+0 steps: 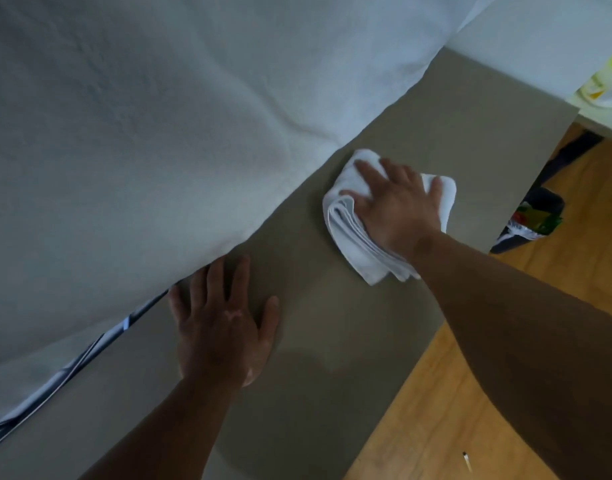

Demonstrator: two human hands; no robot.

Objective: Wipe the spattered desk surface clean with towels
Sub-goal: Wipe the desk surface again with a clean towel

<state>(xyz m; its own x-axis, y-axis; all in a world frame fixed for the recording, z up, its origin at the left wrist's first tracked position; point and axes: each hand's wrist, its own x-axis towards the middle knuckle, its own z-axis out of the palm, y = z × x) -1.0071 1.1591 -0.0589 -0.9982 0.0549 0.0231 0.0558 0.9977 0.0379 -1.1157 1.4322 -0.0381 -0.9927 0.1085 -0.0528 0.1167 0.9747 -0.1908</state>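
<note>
Far left: big white textured surface (124, 133) rising behind the desk, wall or cloth, cannot tell. A blue-and-white striped strip (72, 368) runs along its lower edge where it meets the desk.

My left hand (221, 327) lies palm down on the grey-brown desk (315, 427), fingers straight and spread, holding nothing. The fingertips reach up to the edge of the white surface. A faint darker patch (308, 358) on the desk sits just right of this hand.

Further right and farther from me is the white towel (346, 233), folded into a thick pad with its layers showing along the left edge. It lies flat on the desk, close to the white surface but apart from it.

My right hand (398, 206) rests on top of the towel, palm down, fingers wide and straight, pressing it onto the desk, not curled round it. My forearm crosses the desk's near edge.

Right of the desk: wooden floor (436, 393), with a small pale bit (466, 460) lying on it low in view. A dark bin (536, 216) with colourful contents stands past the desk's right end. Top right corner: blurred yellow things (606, 81) on a pale ledge.
</note>
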